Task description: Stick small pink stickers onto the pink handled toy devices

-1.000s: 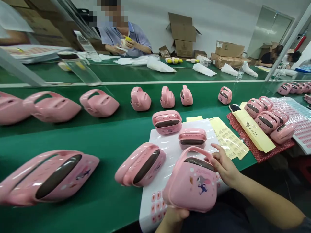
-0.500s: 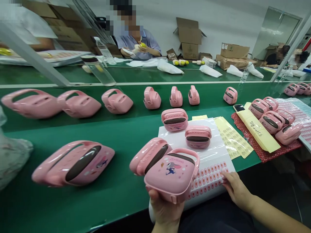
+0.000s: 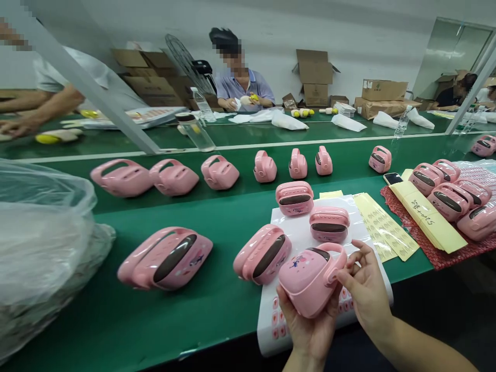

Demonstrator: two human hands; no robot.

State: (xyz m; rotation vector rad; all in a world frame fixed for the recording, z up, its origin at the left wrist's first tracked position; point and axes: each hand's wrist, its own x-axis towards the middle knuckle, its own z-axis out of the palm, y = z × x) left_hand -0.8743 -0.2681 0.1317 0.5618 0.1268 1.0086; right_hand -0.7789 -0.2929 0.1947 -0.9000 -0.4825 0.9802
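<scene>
My left hand (image 3: 310,328) grips a small pink plastic case (image 3: 306,284) from below, tilted over the sticker sheet (image 3: 279,320). The case has a carrying handle, a dark strip along the top and a cartoon print on its face. At the round joint of the handle is my right hand (image 3: 366,287), thumb and forefinger close together, other fingers raised; whatever lies between the tips is too small to make out. Under the case, rows of small pink stickers show on the white sheet. One similar pink case (image 3: 263,253) sits just left of it, and two more stand behind.
Several more pink cases line the green table (image 3: 155,320) at the back. A large plastic bag (image 3: 42,248) bulges at left. Yellow sticker sheets (image 3: 383,227), a phone (image 3: 392,179) and red bubble wrap (image 3: 430,258) lie right. Co-workers sit beyond a metal frame (image 3: 96,98).
My right hand has left the sticker sheet and come up to the handle joint of the held case. My left hand has turned the case so its side faces right. The view has shifted left.
</scene>
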